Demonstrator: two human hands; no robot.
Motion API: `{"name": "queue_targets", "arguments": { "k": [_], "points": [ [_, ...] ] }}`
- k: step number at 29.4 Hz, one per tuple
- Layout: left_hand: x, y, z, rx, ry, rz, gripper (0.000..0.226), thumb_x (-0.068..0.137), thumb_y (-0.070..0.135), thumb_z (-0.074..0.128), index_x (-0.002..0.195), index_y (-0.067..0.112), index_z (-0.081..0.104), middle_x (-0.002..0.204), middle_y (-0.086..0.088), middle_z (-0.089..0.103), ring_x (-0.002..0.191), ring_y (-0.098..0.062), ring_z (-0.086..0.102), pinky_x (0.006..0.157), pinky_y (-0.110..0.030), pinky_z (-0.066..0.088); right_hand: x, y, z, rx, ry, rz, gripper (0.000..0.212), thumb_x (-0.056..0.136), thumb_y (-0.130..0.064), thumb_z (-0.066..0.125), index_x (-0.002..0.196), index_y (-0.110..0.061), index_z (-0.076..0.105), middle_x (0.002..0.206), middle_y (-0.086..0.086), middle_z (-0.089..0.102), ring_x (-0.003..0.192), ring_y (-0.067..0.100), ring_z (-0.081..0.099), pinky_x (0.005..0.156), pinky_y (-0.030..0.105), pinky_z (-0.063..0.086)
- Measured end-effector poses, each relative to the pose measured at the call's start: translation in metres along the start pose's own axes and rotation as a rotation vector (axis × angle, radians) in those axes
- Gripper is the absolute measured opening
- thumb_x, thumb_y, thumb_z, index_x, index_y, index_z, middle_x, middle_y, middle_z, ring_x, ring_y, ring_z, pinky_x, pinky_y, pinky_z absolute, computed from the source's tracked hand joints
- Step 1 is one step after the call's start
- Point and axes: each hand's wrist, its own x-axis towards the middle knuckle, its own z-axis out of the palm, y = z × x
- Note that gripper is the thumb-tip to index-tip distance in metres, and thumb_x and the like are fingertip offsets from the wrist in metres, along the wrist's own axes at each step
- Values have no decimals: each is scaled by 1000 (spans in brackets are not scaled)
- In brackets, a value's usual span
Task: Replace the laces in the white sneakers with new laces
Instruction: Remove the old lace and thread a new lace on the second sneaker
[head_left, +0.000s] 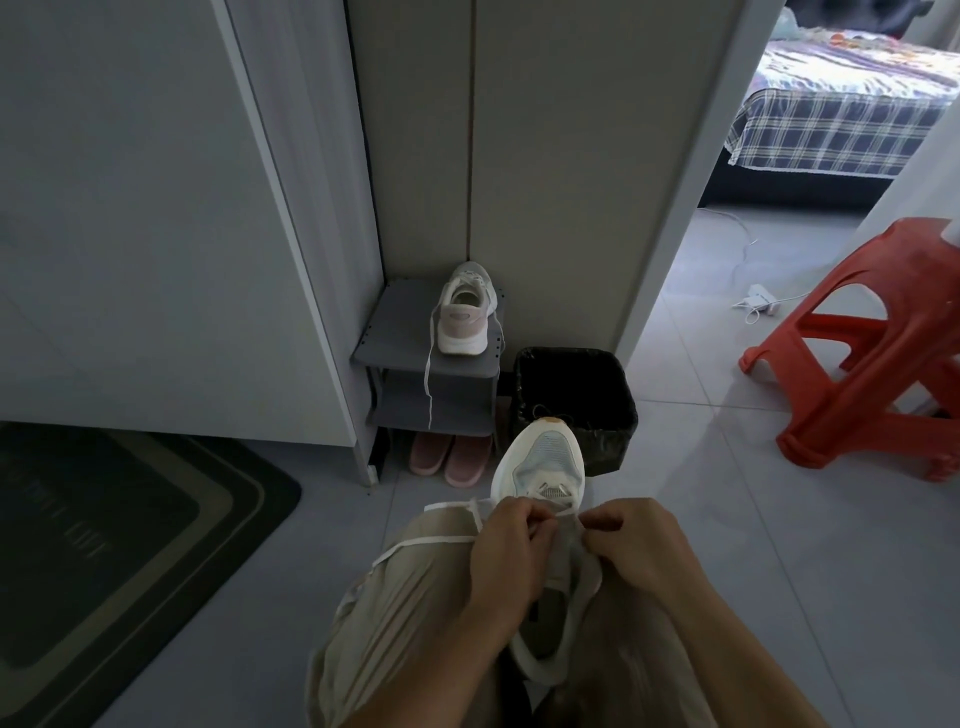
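Closest up are two knees in beige trousers with one white sneaker wedged between them, toe pointing away toward the bin. Left hand and right hand are both curled tight over the eyelet area, each pinching part of the white lace; one loose end of it runs off to the left across the left thigh. The second sneaker sits heel-out on the top shelf of a small grey rack, with one lace end dangling off the front edge. Under the rack, two pink slippers. One black-lined bin just right of the rack, one red plastic stool further right, one dark doormat on the left.
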Motion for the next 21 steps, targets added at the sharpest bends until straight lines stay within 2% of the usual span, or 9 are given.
{"name": "queue_targets", "arguments": {
  "k": [2, 5, 7, 10, 16, 21],
  "points": [
    [1, -2, 5, -43, 22, -20, 9, 89, 21, 58, 92, 15, 63, 86, 8, 61, 82, -6, 58, 73, -19, 49, 1, 2, 1, 17, -8, -4, 20, 84, -21, 60, 100, -23, 72, 90, -7, 68, 84, 11, 60, 80, 28, 51],
    [1, 1, 5, -251, 38, -132, 9, 88, 17, 60, 92, 13, 67, 80, 15, 62, 78, 2, 58, 66, -5, 44, 2, 4, 3, 102, 2, -15, 14, 83, -21, 63, 93, -23, 73, 78, -14, 64, 76, 6, 59, 73, 22, 50],
    [1, 0, 6, -307, 43, -165, 8, 88, 15, 59, 91, 14, 67, 82, 14, 63, 80, 3, 58, 67, -4, 44, 1, 4, 3, 144, 4, -23, 12, 83, -18, 64, 88, -25, 72, 76, -14, 64, 76, 6, 59, 68, 18, 46],
    [-2, -3, 6, -254, 0, -111, 7, 89, 12, 58, 88, 18, 62, 81, 15, 59, 78, 4, 56, 66, -2, 41, -2, 6, 3, 211, 19, -36, 17, 83, -14, 64, 78, -30, 67, 76, -16, 63, 76, 5, 59, 68, 15, 45],
    [-5, -5, 9, -297, 54, -124, 5, 90, 13, 57, 90, 16, 61, 81, 14, 59, 76, 3, 55, 65, -2, 41, -4, 8, 7, 204, 27, -54, 11, 84, -15, 64, 85, -24, 70, 77, -17, 63, 74, 2, 58, 63, 10, 41],
    [-1, -8, 7, -202, 17, -59, 7, 90, 14, 56, 87, 19, 59, 81, 14, 57, 77, 3, 54, 65, -3, 39, -5, 9, 9, 236, 64, -53, 14, 85, -12, 62, 86, -24, 71, 78, -13, 65, 76, 4, 59, 64, 11, 42]
  ]
}}
